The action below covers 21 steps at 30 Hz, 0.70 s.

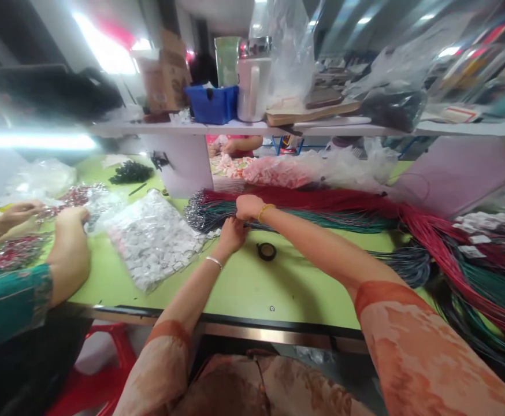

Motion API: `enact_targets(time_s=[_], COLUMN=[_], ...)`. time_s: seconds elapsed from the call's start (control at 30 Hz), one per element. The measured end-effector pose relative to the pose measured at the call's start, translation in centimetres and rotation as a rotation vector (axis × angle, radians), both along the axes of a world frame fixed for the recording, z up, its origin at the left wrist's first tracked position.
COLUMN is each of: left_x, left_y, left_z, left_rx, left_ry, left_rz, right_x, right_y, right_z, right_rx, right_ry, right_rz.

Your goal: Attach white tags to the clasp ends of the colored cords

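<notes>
Long bundles of red wires (330,199) and green and dark wires (322,221) lie across the table, with silvery ends (195,212) at their left. My right hand (249,207) is closed at the left part of the bundles, knuckles up. Just below and touching it, my left hand (234,234) is closed too, its fingertips at the dark wires. The exact wires between my fingers are hidden. A roll of black tape (266,251) lies flat on the green tabletop near my left hand. Left of it is a clear bag of small white connectors (159,240).
At the left, a co-worker's hands (73,216) handle wires with silvery ends. A shelf (244,128) crosses above the table, carrying a blue bin (213,105) and a white mug (252,86). More wires hang over the right edge. A red stool (118,352) stands below.
</notes>
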<state>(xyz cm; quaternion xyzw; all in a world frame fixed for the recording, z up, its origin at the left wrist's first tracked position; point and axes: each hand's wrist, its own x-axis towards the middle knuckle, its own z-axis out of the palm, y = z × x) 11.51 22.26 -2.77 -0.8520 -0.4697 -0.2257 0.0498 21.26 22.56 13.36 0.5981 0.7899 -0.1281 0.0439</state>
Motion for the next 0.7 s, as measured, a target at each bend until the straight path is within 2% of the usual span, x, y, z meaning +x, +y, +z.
enact_targets(time_s=[0.1, 0.17, 0.2, 0.27, 0.37, 0.4, 0.53, 0.57, 0.63, 0.7], left_x=[0.2, 1.1, 1.5, 2.1, 1.4, 0.9, -1.2, -1.5, -1.8, -1.9], left_y=[0.5, 1.1, 1.5, 2.4, 3.3, 3.4, 3.2, 3.1, 3.2, 3.5], left_z=[0.2, 0.7, 1.0, 1.4, 0.9, 0.5, -1.4, -1.8, -2.1, -2.1], left_rx=[0.064, 0.065, 0.052, -0.001, -0.135, -0.169, -0.121, -0.092, -0.056, -0.061], left_ry=[0.124, 0.176, 0.178, 0.136, 0.052, 0.035, -0.03, -0.047, -0.07, -0.096], left_rz=[-0.224, -0.37, -0.395, -0.297, 0.022, 0.083, 0.088, 0.08, 0.059, 0.033], right_x=[-1.1, -1.4, -1.6, -1.9, -2.2, -2.1, -0.1, 0.8, 2.6, 4.3], right_y=[1.1, 1.6, 1.7, 1.7, 0.9, 0.4, -1.8, -2.3, -3.2, -3.8], right_z=[0.2, 0.8, 1.0, 1.4, 1.6, 1.7, 2.7, 2.9, 3.0, 2.9], right_rx=[0.07, 0.034, 0.007, -0.041, -0.1, -0.135, -0.207, -0.202, -0.189, -0.185], right_ry=[0.02, 0.059, 0.075, 0.076, 0.064, 0.105, 0.413, 0.585, 0.889, 0.959], right_rz=[0.03, 0.048, 0.061, 0.099, 0.142, 0.139, 0.097, 0.064, -0.039, -0.176])
